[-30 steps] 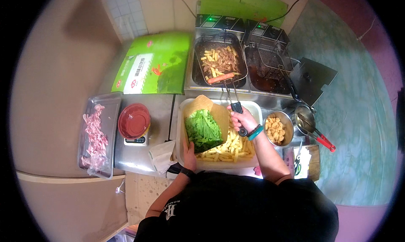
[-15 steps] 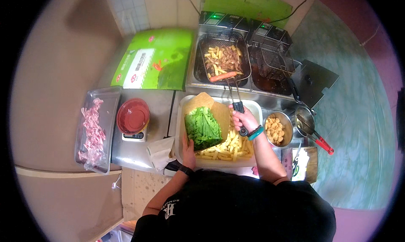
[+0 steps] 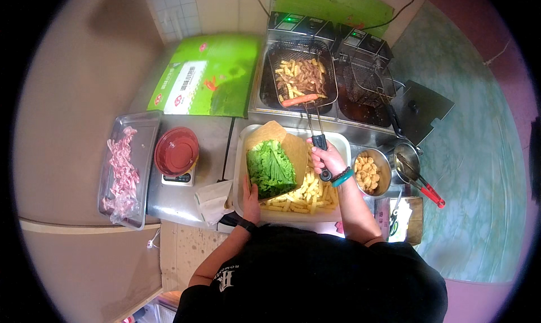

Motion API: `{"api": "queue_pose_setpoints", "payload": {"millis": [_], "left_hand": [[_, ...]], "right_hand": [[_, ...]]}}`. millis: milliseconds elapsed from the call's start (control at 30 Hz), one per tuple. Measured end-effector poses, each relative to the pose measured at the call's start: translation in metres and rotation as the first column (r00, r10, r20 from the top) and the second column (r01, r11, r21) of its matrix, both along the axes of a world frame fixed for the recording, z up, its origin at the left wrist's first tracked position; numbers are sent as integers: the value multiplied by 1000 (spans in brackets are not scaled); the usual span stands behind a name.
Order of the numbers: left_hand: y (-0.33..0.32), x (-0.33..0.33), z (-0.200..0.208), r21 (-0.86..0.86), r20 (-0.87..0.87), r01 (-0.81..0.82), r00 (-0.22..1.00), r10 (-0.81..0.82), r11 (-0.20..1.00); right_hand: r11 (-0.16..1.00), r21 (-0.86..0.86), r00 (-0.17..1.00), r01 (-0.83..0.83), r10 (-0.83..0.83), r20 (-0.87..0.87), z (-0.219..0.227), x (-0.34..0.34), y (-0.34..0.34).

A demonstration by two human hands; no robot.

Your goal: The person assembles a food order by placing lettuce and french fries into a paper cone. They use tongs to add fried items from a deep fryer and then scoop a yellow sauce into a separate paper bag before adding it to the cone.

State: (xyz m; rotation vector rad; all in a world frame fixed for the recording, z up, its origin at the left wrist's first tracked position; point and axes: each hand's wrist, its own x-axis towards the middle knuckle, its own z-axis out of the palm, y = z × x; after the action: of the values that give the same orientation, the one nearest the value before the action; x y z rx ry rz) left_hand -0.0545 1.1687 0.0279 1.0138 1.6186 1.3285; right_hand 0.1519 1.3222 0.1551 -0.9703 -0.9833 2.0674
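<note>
My right hand (image 3: 328,159) is closed round the black handle of a wire fryer basket (image 3: 335,86). Inside the basket lie fries (image 3: 288,75), browned meat strips (image 3: 311,78) and a sausage (image 3: 299,100) at the near end; it sits over the left well of the fryer (image 3: 293,115). My left hand (image 3: 251,202) grips the left side of a brown paper container (image 3: 295,145) lined with green lettuce leaves (image 3: 270,168). That container is tilted above a white tray (image 3: 345,144) of pale fries (image 3: 307,200). My left fingers are partly hidden by its edge.
At left are a metal tray of raw meat (image 3: 125,176) and red bowls (image 3: 177,151) on a scale (image 3: 178,180). A green box (image 3: 231,78) stands behind. Right: an empty fryer basket (image 3: 366,86), a bowl of nuggets (image 3: 367,173), red-handled tongs (image 3: 431,194) in a pot, and scissors (image 3: 394,224).
The view has shifted very slightly. Both hands keep their grips, and the basket and paper container stay in nearly the same places.
</note>
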Motion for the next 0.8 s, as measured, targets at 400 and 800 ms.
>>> {"api": "queue_pose_setpoints", "payload": {"millis": [400, 800], "left_hand": [[3, 5, 11, -68, 378, -74, 921, 94, 995], [3, 2, 1, -13, 212, -61, 975, 62, 998]], "right_hand": [[1000, 10, 999, 5, -5, 45, 2, -1, 0], [999, 22, 997, 25, -24, -75, 46, -8, 5]]}}
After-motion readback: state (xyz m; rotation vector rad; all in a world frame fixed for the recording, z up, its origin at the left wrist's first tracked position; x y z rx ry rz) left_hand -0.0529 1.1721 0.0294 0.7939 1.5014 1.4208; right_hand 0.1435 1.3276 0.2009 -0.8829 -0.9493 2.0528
